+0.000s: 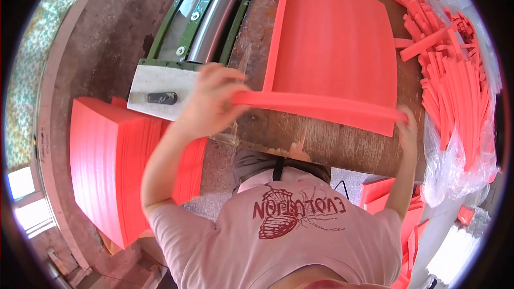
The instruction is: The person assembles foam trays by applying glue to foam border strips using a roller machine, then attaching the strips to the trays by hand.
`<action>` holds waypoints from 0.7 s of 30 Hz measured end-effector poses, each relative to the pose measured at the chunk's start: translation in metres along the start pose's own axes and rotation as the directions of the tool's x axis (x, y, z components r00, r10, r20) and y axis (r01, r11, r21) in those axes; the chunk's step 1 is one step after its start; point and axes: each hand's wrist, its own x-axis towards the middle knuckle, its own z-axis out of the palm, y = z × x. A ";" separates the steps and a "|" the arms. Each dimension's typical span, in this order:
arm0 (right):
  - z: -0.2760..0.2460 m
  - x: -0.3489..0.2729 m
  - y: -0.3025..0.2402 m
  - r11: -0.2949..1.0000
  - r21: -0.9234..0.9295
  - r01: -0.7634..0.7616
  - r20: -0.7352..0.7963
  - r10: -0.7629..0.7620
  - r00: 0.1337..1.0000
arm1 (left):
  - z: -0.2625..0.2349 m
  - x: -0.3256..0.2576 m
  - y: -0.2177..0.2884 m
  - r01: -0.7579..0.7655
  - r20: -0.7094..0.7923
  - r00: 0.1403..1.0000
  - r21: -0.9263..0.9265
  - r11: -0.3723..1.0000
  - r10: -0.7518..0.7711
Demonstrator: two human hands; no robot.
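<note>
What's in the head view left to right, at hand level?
Stack of red sheets → left hand → long red strip → right hand → clear plastic bag of red strips.

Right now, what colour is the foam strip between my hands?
The foam strip is bright coral red, clearest in the head view.

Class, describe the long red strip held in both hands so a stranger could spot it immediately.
On the worn brown wooden table, find the broad, flat red sheet. Across its near end runs a long, narrow red strip. Unlike the straight red strip along the sheet's left side, its ends are in the left hand and right hand.
</note>
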 end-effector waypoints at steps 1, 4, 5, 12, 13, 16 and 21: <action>-0.019 -0.022 0.009 1.000 0.000 -0.026 -0.016 0.026 1.000 | 0.024 0.007 0.006 -0.056 -0.010 0.998 -0.087 0.995 0.055; -0.025 -0.058 0.036 0.989 0.150 -0.014 -0.102 0.030 0.994 | 0.071 0.007 0.007 -0.063 0.102 0.992 -0.047 0.997 0.068; -0.023 -0.063 0.041 0.989 0.150 -0.021 -0.112 0.038 0.993 | 0.083 0.006 0.002 -0.071 0.109 0.991 -0.054 0.996 0.077; 0.005 -0.060 0.067 0.995 -0.016 -0.101 -0.113 0.098 0.989 | 0.107 0.006 -0.016 0.034 0.264 0.964 -0.014 0.999 -0.029; 0.011 -0.057 0.064 0.996 0.012 -0.093 -0.092 0.094 0.991 | 0.105 0.004 -0.016 0.030 0.265 0.964 -0.008 1.000 -0.027; 0.016 -0.056 0.061 0.993 0.052 -0.102 -0.072 0.106 0.992 | 0.104 0.008 -0.009 0.033 0.310 0.950 0.027 0.999 -0.040; 0.010 -0.058 0.067 0.997 0.029 -0.064 -0.040 0.066 0.997 | 0.111 0.010 -0.010 0.029 0.317 0.947 0.043 0.999 -0.042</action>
